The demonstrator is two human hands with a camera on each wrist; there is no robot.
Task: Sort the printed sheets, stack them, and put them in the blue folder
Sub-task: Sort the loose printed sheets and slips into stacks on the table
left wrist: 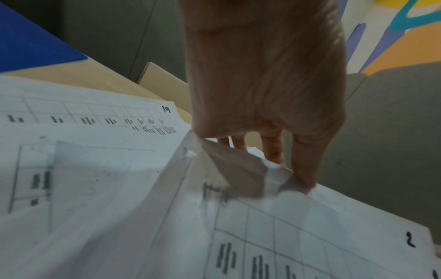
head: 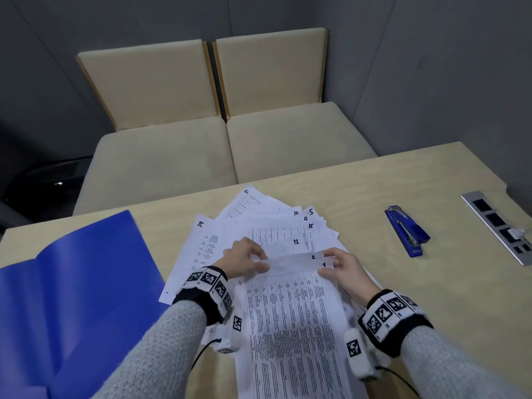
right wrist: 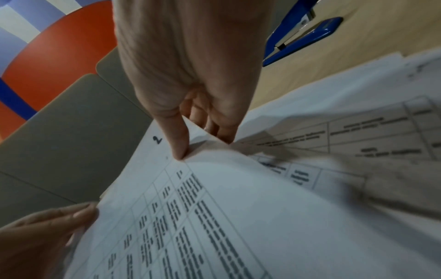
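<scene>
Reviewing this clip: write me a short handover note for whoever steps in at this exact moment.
Left hand: pinches the top left edge of the lifted sheets.
Right hand: pinches their top right corner, by the handwritten numbers.
Held sheets: sheet 1 in front, sheet 2 behind it, raised over the pile.
Loose pile: fanned on the table, out of order; 19, 21, 10, 5, 15 and 12 show.
Blue folder: open at the left, no sheets in it.
Blue stapler: at the right, untouched.
Done: sheets 1 and 2 gathered.
Left: sort the rest, square the stack, put it in the folder.
</scene>
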